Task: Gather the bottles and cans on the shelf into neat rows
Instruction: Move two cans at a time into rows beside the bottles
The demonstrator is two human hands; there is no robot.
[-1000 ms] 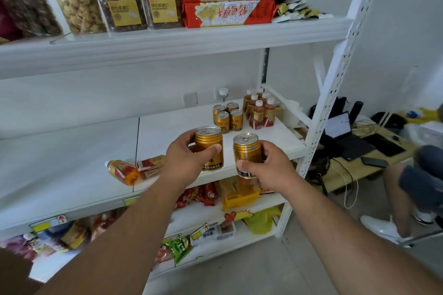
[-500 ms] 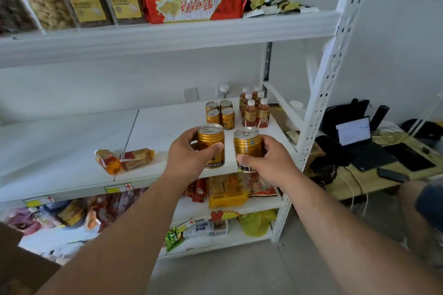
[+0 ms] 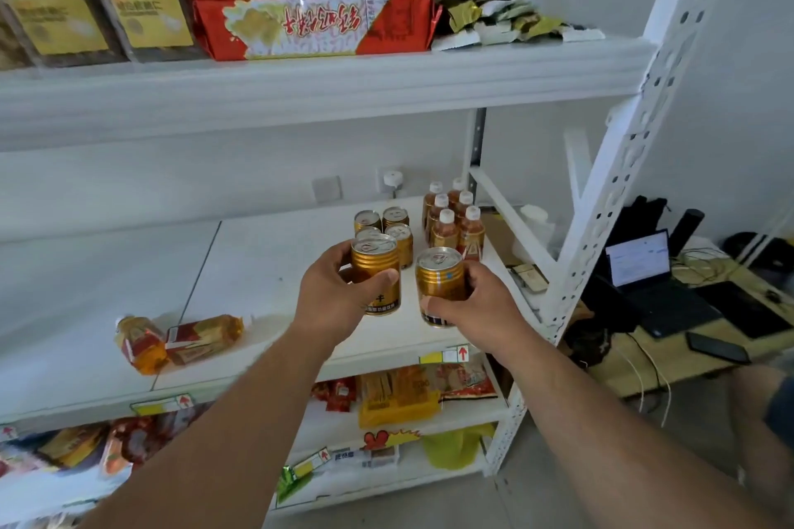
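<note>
My left hand [image 3: 333, 298] grips one gold can [image 3: 376, 273] upright above the white middle shelf [image 3: 258, 266]. My right hand [image 3: 474, 311] grips a second gold can [image 3: 440, 286] beside it. Just behind them stands a block of several gold cans [image 3: 395, 223], and to its right a group of several small amber bottles [image 3: 453, 215] with white caps. Two more amber bottles [image 3: 180, 339] lie on their sides near the shelf's front left.
The upper shelf [image 3: 326, 86] holds red packs and jars overhead. A slanted white post [image 3: 618, 168] stands at the right. Snack bags fill the lower shelves [image 3: 399, 399]. A desk with a laptop [image 3: 653, 279] lies beyond the rack.
Both hands have carried their cans forward and to the right, closer to the standing cans. The view has shifted closer to the shelf.
</note>
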